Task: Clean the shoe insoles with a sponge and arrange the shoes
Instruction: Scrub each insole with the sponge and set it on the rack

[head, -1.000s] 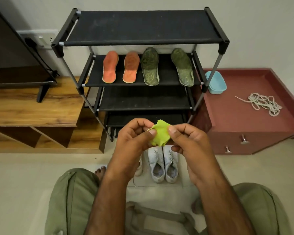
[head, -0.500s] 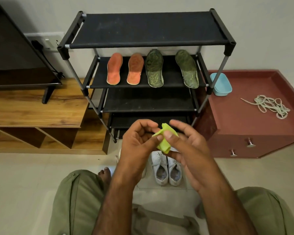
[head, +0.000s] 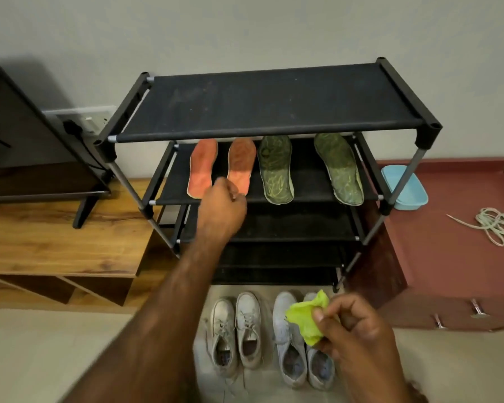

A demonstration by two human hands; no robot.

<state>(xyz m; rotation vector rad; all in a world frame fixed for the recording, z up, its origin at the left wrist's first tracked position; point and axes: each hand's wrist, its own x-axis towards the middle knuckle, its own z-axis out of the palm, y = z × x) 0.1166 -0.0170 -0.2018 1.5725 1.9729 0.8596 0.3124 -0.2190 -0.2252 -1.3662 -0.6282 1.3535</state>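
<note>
Two orange insoles (head: 202, 170) and two green insoles (head: 275, 170) lie on the second shelf of the rack (head: 274, 100), four shoes (head: 248, 327) on the floor (head: 56, 344) below; the one sponge (head: 304, 317), earlier in both hands, is now pinched by the right hand (head: 352, 330) alone, the left hand (head: 220, 207) curled at the orange heels, grip unclear.

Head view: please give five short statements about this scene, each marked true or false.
1. Four insoles lie on the rack's second shelf. True.
2. The right hand holds the yellow-green sponge. True.
3. Shoes stand on the top shelf. False: the shoes stand on the floor.
4. The blue tub sits on the wooden cabinet. False: the tub sits on the red cabinet.
5. The left hand reaches toward the green insoles. False: the left hand is at the orange insoles.
</note>
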